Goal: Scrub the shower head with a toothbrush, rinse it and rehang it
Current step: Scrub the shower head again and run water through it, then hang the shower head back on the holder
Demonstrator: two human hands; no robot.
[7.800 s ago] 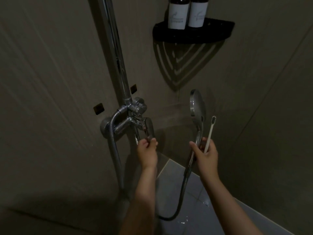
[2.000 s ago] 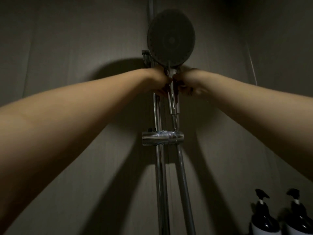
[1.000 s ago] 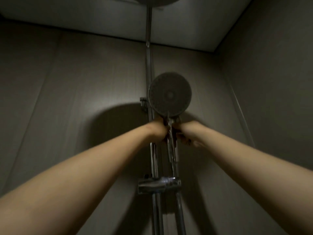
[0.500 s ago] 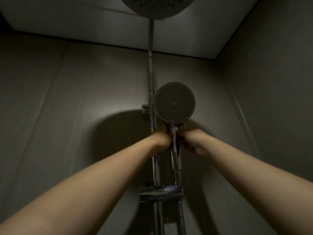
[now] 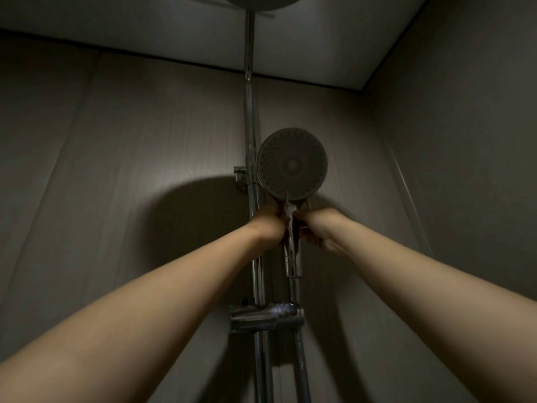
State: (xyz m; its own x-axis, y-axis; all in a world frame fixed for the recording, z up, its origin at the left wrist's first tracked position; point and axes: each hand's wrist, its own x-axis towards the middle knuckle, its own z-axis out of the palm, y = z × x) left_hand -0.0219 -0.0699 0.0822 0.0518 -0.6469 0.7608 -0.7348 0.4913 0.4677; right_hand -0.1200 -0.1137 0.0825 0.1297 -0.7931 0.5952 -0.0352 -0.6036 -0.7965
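Shower head is found held high against the wall, its face turned toward the camera, just beside the rail. Nearest the camera, two bare forearms are extended upward. Beyond them, a chrome holder is clamped on the rail. The hose is seen running down at the holder's right side; whether it passes through or behind cannot be told. The handle's lower end is noted above the holder and apart from it, so seating is judged not yet done.

Higher up, the left hand and right hand are closed round the handle just under the head, one at each side. This two-handed grasp is judged to serve steadying and aiming the handle for rehanging. A small bracket is fixed to the rail left of the head. Farthest off, a rain head is cut off by the frame's upper edge, below the ceiling. No brand, label or writing can be read in the dim light.
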